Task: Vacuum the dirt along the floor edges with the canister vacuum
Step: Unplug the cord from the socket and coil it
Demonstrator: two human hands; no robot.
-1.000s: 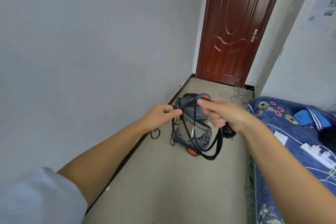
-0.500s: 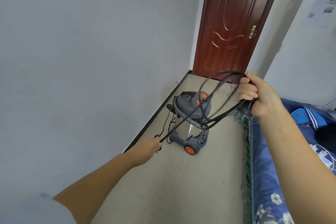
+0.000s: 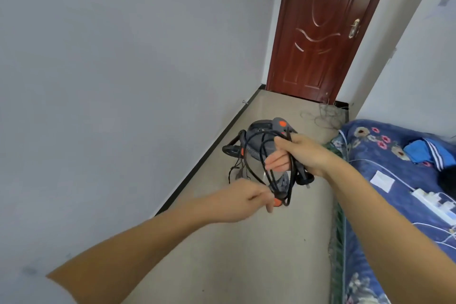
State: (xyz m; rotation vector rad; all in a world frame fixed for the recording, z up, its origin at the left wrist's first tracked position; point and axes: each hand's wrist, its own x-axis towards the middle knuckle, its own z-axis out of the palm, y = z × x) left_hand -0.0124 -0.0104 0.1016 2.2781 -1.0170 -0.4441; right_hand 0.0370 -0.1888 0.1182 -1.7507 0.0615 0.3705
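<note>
Right hand (image 3: 299, 155) grips the coiled black power cord (image 3: 259, 155); loops hang below the fist. Left hand (image 3: 243, 198) pinches the lowest loop. Canister vacuum (image 3: 265, 136) stands on floor directly beyond both hands, against wall edge.

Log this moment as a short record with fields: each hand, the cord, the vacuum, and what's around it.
right hand: right hand grips a bundle of black cord loops
left hand: left hand pinches a strand at the bottom of the loops
power cord: power cord coiled, held in the air above the floor; its plug hangs below the right hand
canister vacuum: canister vacuum stands on the floor beside the baseboard, partly hidden by the hands
door: brown door closed, at the far end
bed: blue floral bed at right, a white power strip on it
</note>
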